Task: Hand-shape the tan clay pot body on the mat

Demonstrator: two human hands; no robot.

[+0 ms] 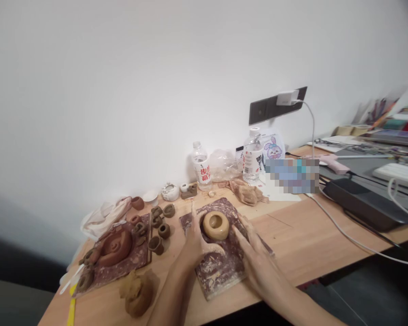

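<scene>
A small round pot of wet yellowish clay, with a hollow in its top, stands upright on a clay-smeared dark red board. At its left side is my left hand, fingers and thumb spread around it in a wide curve. My right hand lies to the right of the pot, fingers stretched out over the board, with a gap between them and the pot. Neither hand is closed around anything. A lump of clay sits near the table's front edge, left of my left forearm.
On the left, a second board carries a reddish-brown clay piece and several tiny pots. Two plastic bottles and crumpled brown paper stand or lie behind. A black box with cables lies at the right.
</scene>
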